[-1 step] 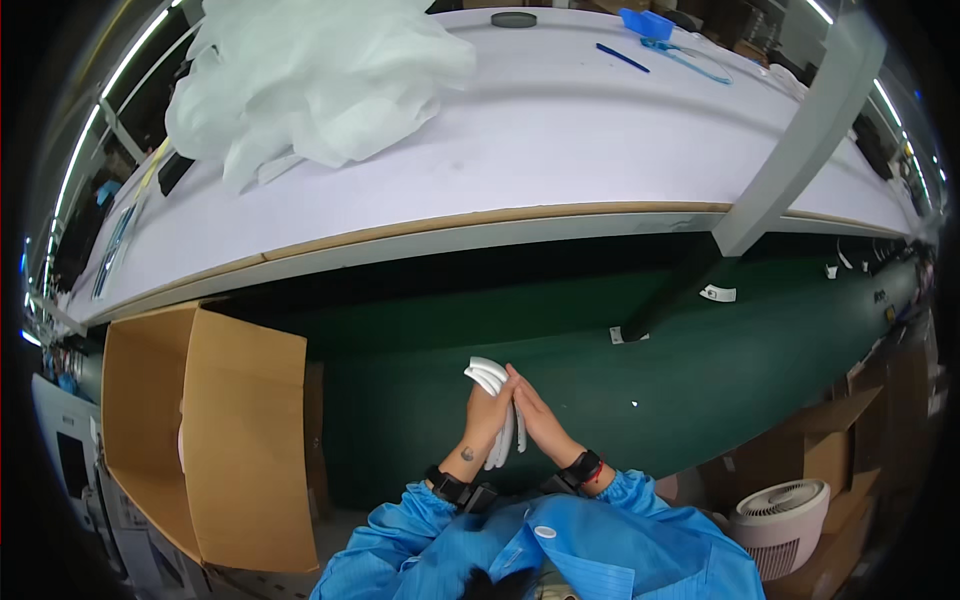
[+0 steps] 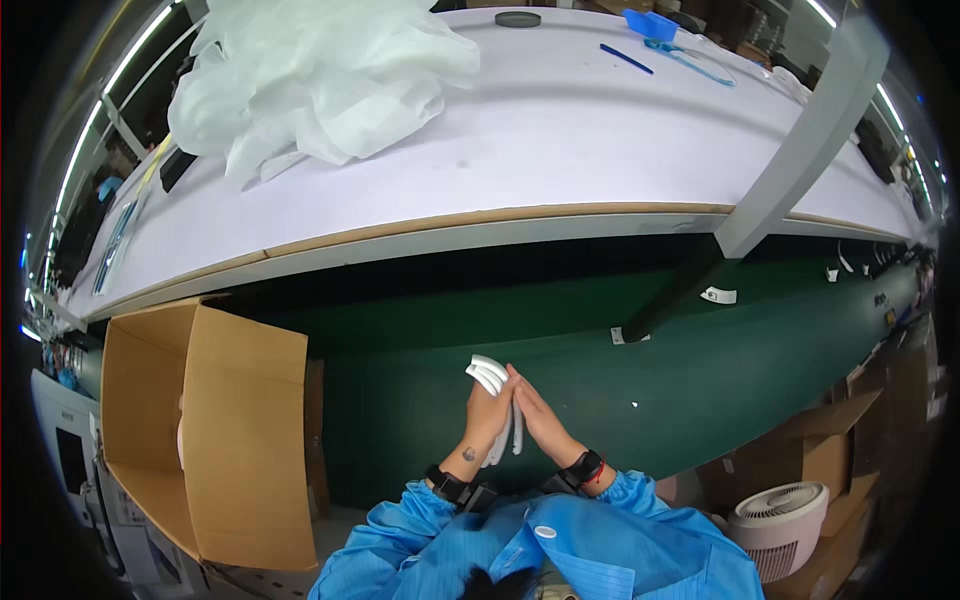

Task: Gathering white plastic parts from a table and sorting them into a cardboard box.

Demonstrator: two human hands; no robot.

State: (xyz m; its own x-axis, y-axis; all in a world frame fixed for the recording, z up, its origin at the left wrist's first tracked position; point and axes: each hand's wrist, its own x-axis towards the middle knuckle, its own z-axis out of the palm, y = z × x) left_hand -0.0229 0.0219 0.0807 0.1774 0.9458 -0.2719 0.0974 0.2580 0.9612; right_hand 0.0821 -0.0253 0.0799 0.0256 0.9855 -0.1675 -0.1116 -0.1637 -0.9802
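- Thin white curved strips (image 2: 492, 378), smooth and bendy like plastic, pressed flat between two hands, low in the middle of the view, in front of the green belt.
- Left hand (image 2: 487, 418) closed around the strips, fingers wrapped over the curved tops.
- Right hand (image 2: 537, 418) flat and open, palm pushed against the strips and the left hand.
- Black bands on both wrists; shiny blue sleeves (image 2: 620, 505) below, a bit crinkly.
- Long dark green belt (image 2: 700, 370), smooth and flat, just behind the hands.
- Big brown cardboard box (image 2: 200, 430) to the left, open, flaps standing up, plain and stiff.
- Wide white table (image 2: 560, 150) above the belt, with a pale wooden edge.
- Soft heap of white see-through sheets (image 2: 310, 80) on the table, puffy and wrinkled.
- Blue pen (image 2: 626, 58) and small blue tray (image 2: 650, 24) far back on the table.
- Grey slanted post (image 2: 800, 130) at the right.
- Round white fan (image 2: 780, 525) with thin slats, low at the right.
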